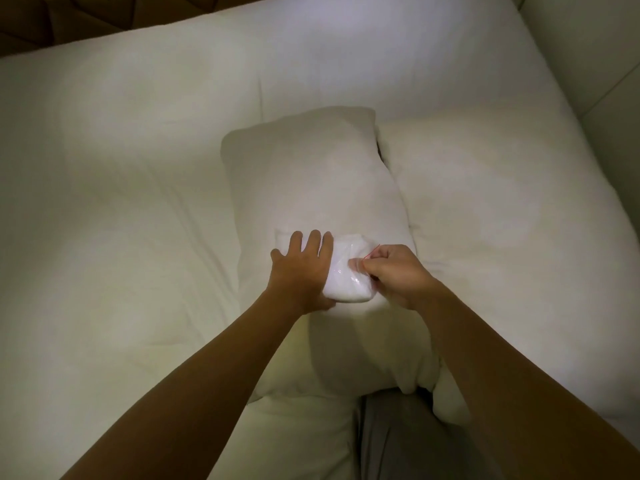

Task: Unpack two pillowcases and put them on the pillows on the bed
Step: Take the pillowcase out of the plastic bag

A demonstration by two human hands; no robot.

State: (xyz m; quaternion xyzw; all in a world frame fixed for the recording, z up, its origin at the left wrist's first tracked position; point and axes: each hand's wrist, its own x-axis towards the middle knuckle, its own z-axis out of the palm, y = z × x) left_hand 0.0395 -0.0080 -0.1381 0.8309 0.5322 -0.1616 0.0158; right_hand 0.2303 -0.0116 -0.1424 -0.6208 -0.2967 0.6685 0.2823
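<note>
A white pillow (311,174) lies lengthwise on the bed in front of me. A second pillow (485,209) lies to its right, touching it. On the near part of the first pillow sits a clear plastic packet (343,275) with a folded white pillowcase inside. My left hand (301,268) lies flat over the packet's left side, fingers spread, pressing it down. My right hand (391,271) pinches the packet's right edge, where a thin red strip (372,252) shows between the fingertips.
The white bed cover (121,202) spreads wide to the left and far side. A dark wooden headboard (69,19) runs along the top left. A pale padded wall or bed frame (595,81) rises at the right. My grey-clothed leg (398,438) is at the bottom.
</note>
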